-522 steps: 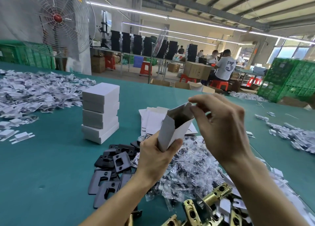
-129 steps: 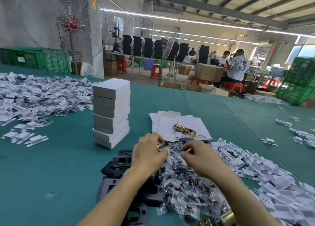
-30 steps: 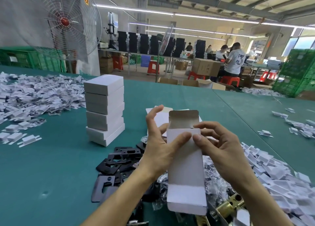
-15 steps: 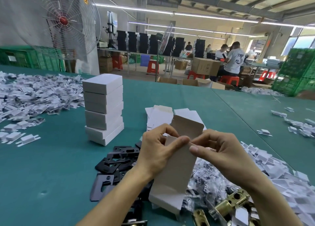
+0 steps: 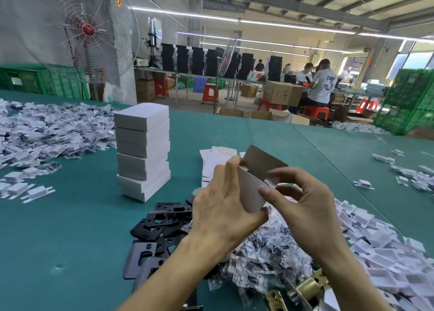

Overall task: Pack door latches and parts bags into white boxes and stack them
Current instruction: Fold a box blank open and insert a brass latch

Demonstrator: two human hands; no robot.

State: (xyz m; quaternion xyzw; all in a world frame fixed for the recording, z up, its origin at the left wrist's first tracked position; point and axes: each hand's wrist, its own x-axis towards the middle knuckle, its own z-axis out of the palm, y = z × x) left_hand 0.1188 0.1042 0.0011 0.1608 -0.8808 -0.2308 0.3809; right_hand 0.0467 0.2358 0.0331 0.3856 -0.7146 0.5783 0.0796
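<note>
Both hands hold a white box [image 5: 251,191] above the table, its end flap [image 5: 263,164] standing open at the far end. My left hand [image 5: 223,207] grips the box from the left and below. My right hand [image 5: 298,202] pinches it at the right, thumb on the near face. What is inside the box is hidden. A stack of several closed white boxes [image 5: 143,151] stands to the left. Clear parts bags [image 5: 263,259] lie heaped under my hands, and brass door latches [image 5: 305,287] lie at the near edge. Flat unfolded boxes [image 5: 211,162] lie behind my hands.
Black strike plates [image 5: 162,223] are piled left of the bags. White plastic inserts [image 5: 380,252] are heaped at the right, more [image 5: 42,132] at the far left. A big fan [image 5: 87,31] stands behind the green table [image 5: 70,228]. People work at benches beyond.
The box has tilted from upright to lying flatter and further from me, and both hands have shifted up to its open far end.
</note>
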